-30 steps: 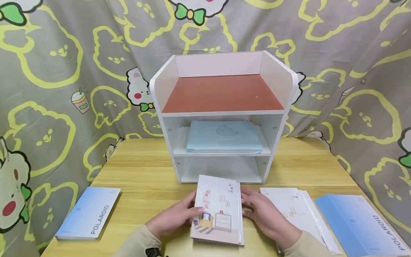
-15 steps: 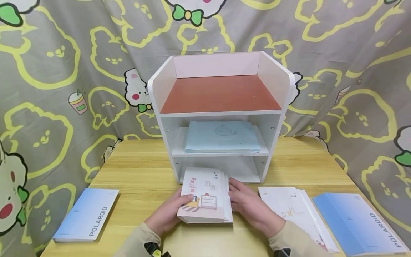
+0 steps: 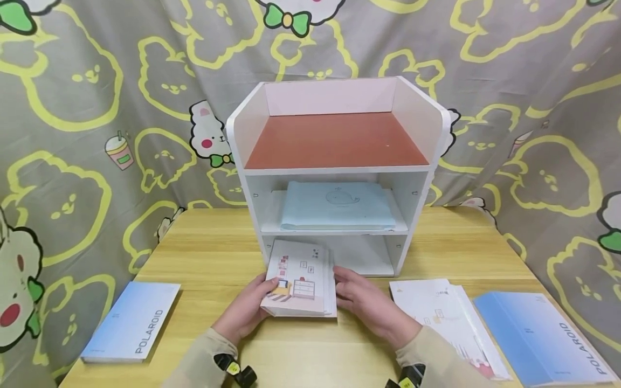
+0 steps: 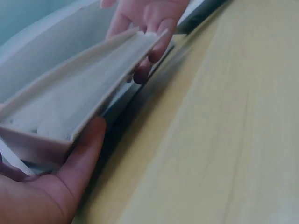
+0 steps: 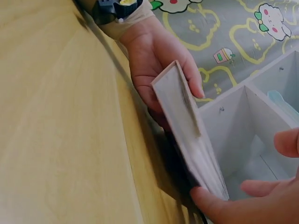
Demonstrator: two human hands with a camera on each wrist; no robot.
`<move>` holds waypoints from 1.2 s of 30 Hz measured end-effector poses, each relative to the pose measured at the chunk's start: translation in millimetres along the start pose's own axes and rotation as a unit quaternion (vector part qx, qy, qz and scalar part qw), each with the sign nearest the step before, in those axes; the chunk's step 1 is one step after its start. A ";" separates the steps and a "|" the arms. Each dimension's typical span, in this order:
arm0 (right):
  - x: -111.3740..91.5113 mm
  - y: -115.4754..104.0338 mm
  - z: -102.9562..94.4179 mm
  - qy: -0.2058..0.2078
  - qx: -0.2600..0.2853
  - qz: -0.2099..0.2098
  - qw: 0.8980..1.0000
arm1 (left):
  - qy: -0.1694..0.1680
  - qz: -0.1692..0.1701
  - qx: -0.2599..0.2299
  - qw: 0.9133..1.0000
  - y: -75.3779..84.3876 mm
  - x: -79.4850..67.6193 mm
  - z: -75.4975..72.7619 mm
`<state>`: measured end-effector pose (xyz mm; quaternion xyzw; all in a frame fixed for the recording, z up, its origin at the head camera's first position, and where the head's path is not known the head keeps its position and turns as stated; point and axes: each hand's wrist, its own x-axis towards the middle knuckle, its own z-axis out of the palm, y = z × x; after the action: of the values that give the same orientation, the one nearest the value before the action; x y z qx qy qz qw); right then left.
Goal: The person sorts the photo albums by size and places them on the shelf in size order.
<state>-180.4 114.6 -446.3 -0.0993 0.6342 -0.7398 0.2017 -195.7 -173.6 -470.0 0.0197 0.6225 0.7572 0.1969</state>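
Observation:
A white hardcover book (image 3: 303,277) with a drawn room on its cover is tilted at the front of the shelf unit's lowest compartment, its far end overlapping the opening. My left hand (image 3: 247,307) grips its left side, thumb over the cover and fingers underneath. At the right edge my right hand (image 3: 368,304) has its fingertips close against the book, fingers loosely extended. From the right wrist view, the page edges (image 5: 180,107) face the camera, and a finger (image 5: 210,200) of the right hand meets the book's lower corner.
The white shelf unit (image 3: 337,171) holds a light blue whale-printed folder (image 3: 339,207) on its middle shelf. To the right lie white illustrated books (image 3: 436,307) and blue POLAROID books (image 3: 538,334). Another blue POLAROID book (image 3: 133,320) lies left. A patterned curtain (image 3: 165,64) hangs behind.
Both hands have moved the white book leftward and away from me, from the table in front of the unit to the mouth of the lowest compartment. It now lies flatter.

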 end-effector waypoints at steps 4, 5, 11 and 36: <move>0.7 -1.5 -1.0 0.012 -0.050 0.002 0.999 | 0.004 0.006 -0.012 1.000 -4.6 4.0 -0.9; 0.3 -2.8 -0.5 0.016 -0.077 -0.002 0.997 | 0.005 0.008 -0.013 1.000 -5.5 4.4 -1.1; -10.4 -17.2 8.1 -0.007 -0.314 -0.062 0.947 | 0.006 0.014 -0.009 1.000 -6.8 3.9 -1.7; -9.9 -9.0 28.9 -0.094 -0.434 -0.068 0.893 | -0.014 0.019 -0.023 0.999 -4.7 6.0 -2.2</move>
<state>-161.4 93.9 -431.4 -0.2892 0.8620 -0.3898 0.1465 -200.5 -173.1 -476.2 0.0375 0.6019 0.7742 0.1921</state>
